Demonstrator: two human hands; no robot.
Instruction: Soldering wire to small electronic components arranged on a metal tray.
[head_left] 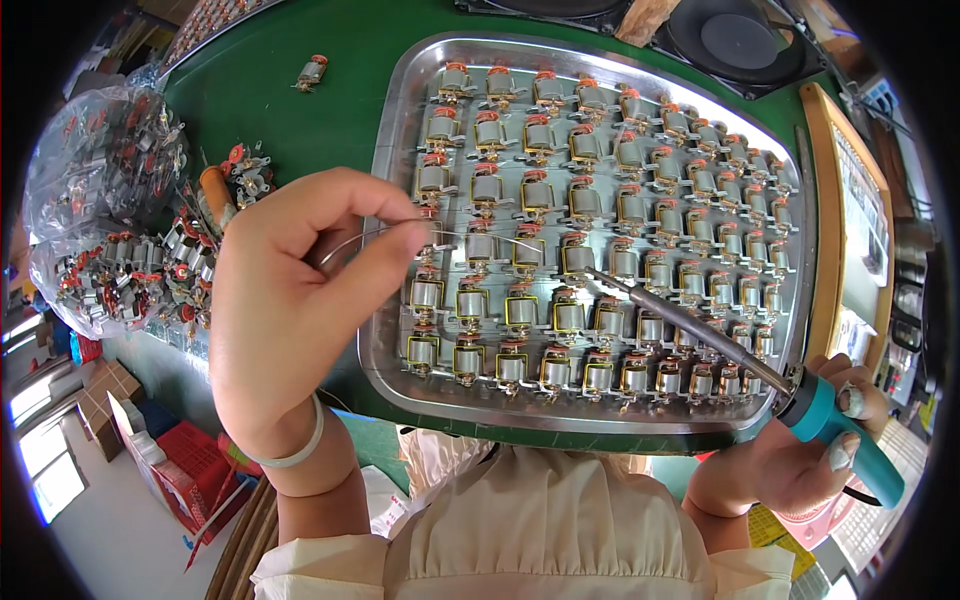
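Got thin wire [492,238] pinched in the left hand [285,285] over a tray [550,415] of little motors [520,308], plus a teal-handled soldering iron [700,334] gripped in the right hand [795,470], aimed mid-tray.

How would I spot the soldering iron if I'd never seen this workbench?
Find the big metal tray on the green table. Near its lower right corner, the right hand grips the soldering iron, which slants up and left over rows of small motors. Unlike those stubby silver motors, it is long and thin, with a teal handle.
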